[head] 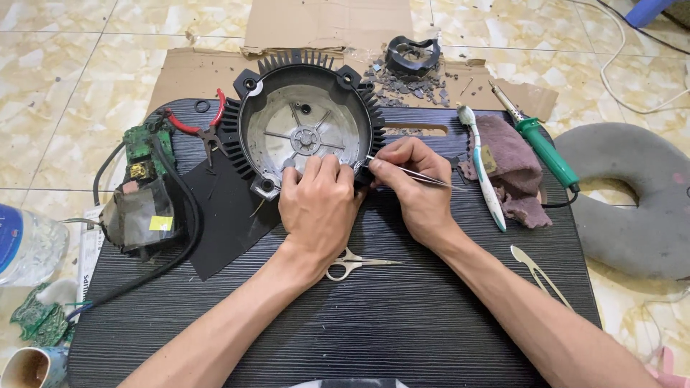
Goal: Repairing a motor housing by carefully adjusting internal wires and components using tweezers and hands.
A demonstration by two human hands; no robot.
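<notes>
**Tweezers angled into the near rim of the finned housing**

Tweezers sit pinched in our right hand, the grip clenched on them near the tips. Their long axis runs almost level across the view: the free end trails out to the right over the dark ribbed bench, and the points lie to the left, toward the near rim of the round finned metal housing. We cannot tell whether the points hold anything; they are too fine and partly hidden by the fingers.

Our left hand lies just beside the right, its fingertips curled down onto that same near rim and pressing on it, with nothing picked up. So the spot being worked lies straight ahead of both hands, between them, with the tweezer points coming at it from the right. The left hand is the nearer one and touches the housing; the right meets it only through the tool.

The housing sits open side up at the far middle of the bench, its pale inner floor and spoked hub bare, partly on a black sheet.

- Small scissors lie under our left wrist.
- A circuit board with cables lies to the left, and red-handled pliers just left of the housing.
- To the right are a toothbrush, a rag and a green-handled soldering iron.
- A second pair of pale tweezers lies near the right forearm.
</notes>
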